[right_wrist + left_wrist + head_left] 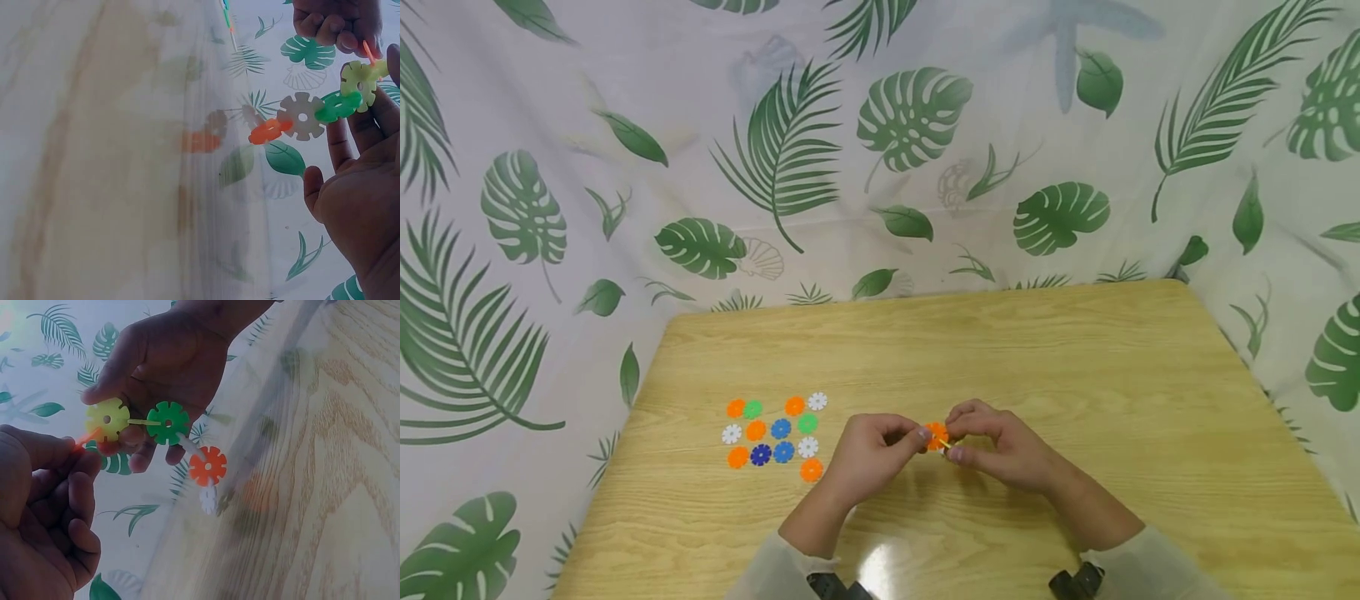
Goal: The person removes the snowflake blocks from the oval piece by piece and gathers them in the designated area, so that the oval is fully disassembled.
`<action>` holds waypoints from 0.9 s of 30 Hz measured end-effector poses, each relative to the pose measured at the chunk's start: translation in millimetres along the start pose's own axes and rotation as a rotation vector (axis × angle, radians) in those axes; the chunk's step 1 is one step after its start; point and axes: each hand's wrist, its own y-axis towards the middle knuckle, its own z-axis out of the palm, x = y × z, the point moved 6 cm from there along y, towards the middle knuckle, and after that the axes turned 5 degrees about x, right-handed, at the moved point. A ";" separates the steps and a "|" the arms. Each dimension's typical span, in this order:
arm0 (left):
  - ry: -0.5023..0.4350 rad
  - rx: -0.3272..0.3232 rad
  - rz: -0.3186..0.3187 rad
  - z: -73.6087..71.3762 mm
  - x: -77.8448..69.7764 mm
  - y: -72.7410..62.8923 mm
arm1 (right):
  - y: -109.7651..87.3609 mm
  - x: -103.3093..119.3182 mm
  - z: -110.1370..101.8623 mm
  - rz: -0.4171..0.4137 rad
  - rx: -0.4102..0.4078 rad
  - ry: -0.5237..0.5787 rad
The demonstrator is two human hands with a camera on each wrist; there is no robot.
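Note:
My left hand pinches an orange notched snowflake disc between thumb and forefinger. In the left wrist view this disc appears edge-on, its rim at a yellow disc. My right hand holds the yellow disc between thumb and fingers. From there a chain of joined discs hangs down: a thin edge-on yellow piece, a green disc, a white disc, an orange disc and a white disc at the end. In the head view the hands hide most of the chain.
Loose notched discs lie in rough rows to the left of my hands on the wooden table: several orange ones, plus white, green, blue and a dark blue one. Leaf-patterned cloth hangs behind the table.

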 end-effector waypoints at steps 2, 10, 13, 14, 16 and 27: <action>0.013 -0.010 0.020 -0.4 -1.4 -1.1 | 0.4 1.1 0.5 -0.009 -0.004 -0.002; 0.034 -0.040 0.074 -1.7 -3.3 -3.5 | 2.2 3.2 1.5 -0.041 -0.015 -0.030; 0.039 -0.055 0.082 -1.3 -2.4 -4.3 | 2.5 3.4 1.7 -0.041 -0.012 -0.032; 0.040 -0.060 0.085 -1.0 -2.4 -4.7 | 2.6 3.5 1.9 -0.043 -0.010 -0.034; 0.042 -0.074 0.086 -0.6 -2.2 -5.7 | 3.1 3.8 2.3 -0.038 -0.005 -0.033; 0.043 -0.108 0.106 -0.8 -2.3 -11.6 | 5.9 11.8 2.5 -0.109 0.009 -0.115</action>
